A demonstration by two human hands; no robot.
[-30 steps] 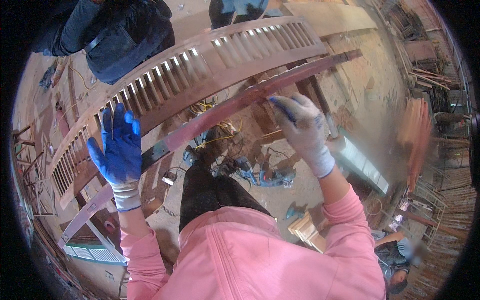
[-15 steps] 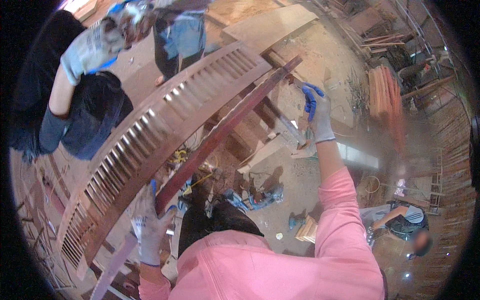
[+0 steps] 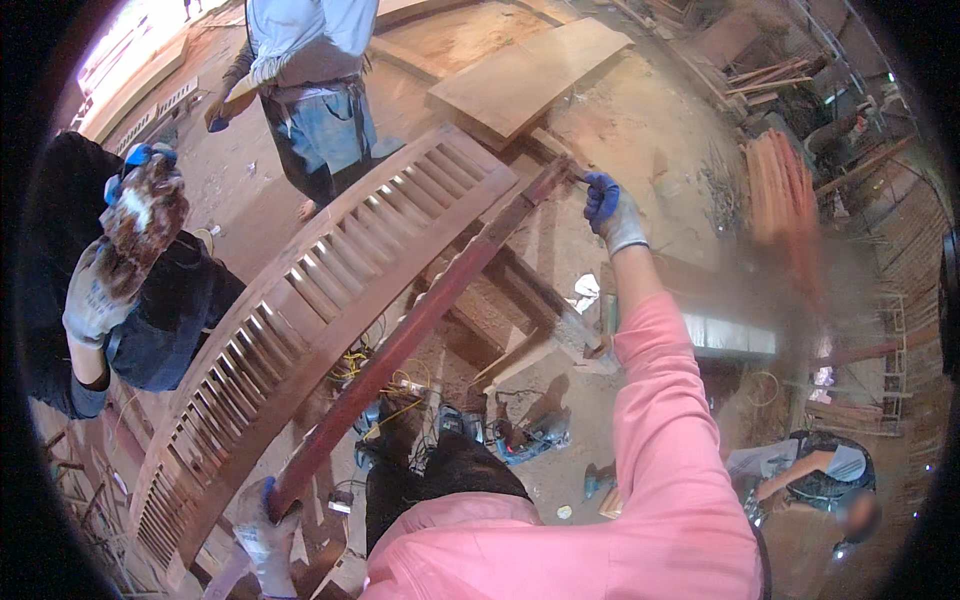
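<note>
A long red-brown bar [image 3: 400, 352], apparently a wooden rail, runs diagonally before me, alongside a curved slatted wooden panel [image 3: 290, 345]. My left hand [image 3: 264, 542], in a grey glove with blue fingertips, is closed round the bar's near end; part of its grip is hidden. At the far end my right hand [image 3: 612, 210], gloved the same way, has its fingers curled round a small thin piece. That piece touches or nearly touches the bar's tip; its kind is too small to make out.
Across the panel, a person in dark clothes holds a shaggy brown clump [image 3: 148, 220] in gloved hands. Another person in jeans [image 3: 325, 130] stands beyond. A broad pale board [image 3: 530, 80] lies at the back. Cables and power tools [image 3: 535, 440] lie on the floor; a crouching person [image 3: 810, 470] is at right.
The bar's far end and my right hand have come lower and slightly left in view. My left hand has shifted down-left with the near end. The co-worker's hands and clump have moved down-left.
</note>
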